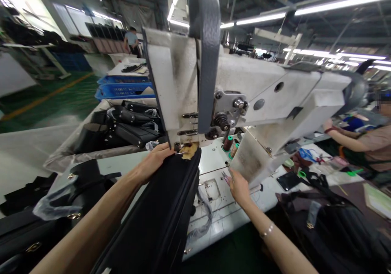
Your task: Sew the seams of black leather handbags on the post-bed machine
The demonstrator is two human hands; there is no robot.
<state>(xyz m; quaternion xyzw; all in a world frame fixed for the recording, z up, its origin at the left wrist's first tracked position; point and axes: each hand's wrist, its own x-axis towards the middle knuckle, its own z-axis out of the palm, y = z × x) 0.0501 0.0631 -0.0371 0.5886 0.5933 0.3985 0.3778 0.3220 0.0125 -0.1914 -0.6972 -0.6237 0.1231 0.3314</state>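
Note:
A long black bag [165, 200] slants up from the front to the needle area of a white industrial sewing machine [244, 90]. My left hand [155, 160] holds the bag's far end beside the presser foot [179, 148], its fingertips partly hidden behind the machine head. A torn yellowish scrap [191, 151] sits at the foot. To the right of the bag, just above the machine bed [210, 221], my right hand [240, 186] is closed around small thread snips [225, 178], blades pointing away from me. A plastic-wrapped strap [205, 211] hangs beside the bag.
Black bags [128, 127] fill a lined bin behind the machine; more bags [61, 209] lie at left. Thread spools [227, 143] stand under the arm. A phone [288, 181] and a black backpack [339, 225] are at right, where a co-worker [366, 139] sits.

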